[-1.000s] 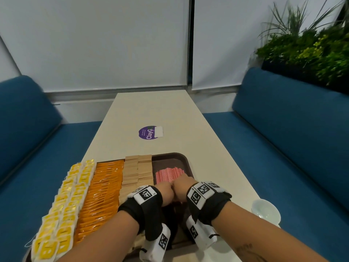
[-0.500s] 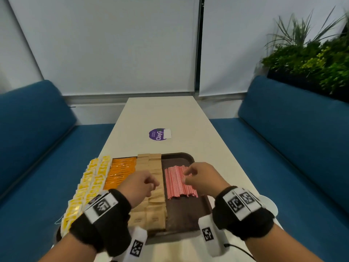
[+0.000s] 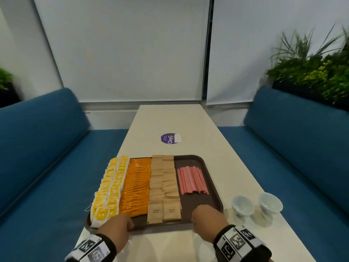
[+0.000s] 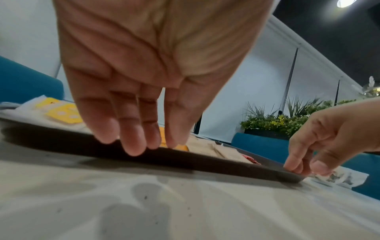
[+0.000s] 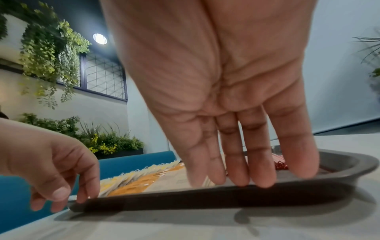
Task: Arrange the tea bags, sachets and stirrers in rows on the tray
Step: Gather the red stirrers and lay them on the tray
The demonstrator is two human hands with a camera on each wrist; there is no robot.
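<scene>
- Half a second ago both hands hovered over the middle of the tray (image 3: pixel 213 178), loosely curled by the stirrers; now they have drawn back to its near rim.
- The left hand (image 3: pixel 116 226) sits at the near rim, left of centre, fingers nearly straight and relaxed; the left wrist view shows its fingertips (image 4: pixel 133 146) touching the rim edge, holding nothing.
- The right hand (image 3: pixel 208 217) sits at the near rim, right of centre; the right wrist view shows its fingers (image 5: pixel 261 170) stretched down onto the rim, thumb outside, gripping nothing so far as I can tell, as the picture is blurred.
- The stirrers (image 3: pixel 192 180) lie uncovered now, a flat row of red sticks in the right part of the tray, running from near to far.
- The head view has pulled back: two small white cups (image 3: pixel 242 205) show on the table (image 3: pixel 170 120) just right of the tray, side by side.
- The tray lies on the table at its near end and holds four bands, side by side.
- At the tray's left edge, yellow tea bags (image 3: pixel 111 188) lie in two overlapping columns, spilling past the rim.
- Next, orange sachets (image 3: pixel 137 186) are stacked in one overlapping column.
- Then brown sachets (image 3: pixel 163 186) lie in two columns, left of the stirrers.
- A bare strip of tray floor lies between the stirrers and the near rim.
- Beyond the tray's far edge a purple round sticker (image 3: pixel 171 138) lies on the table.
</scene>
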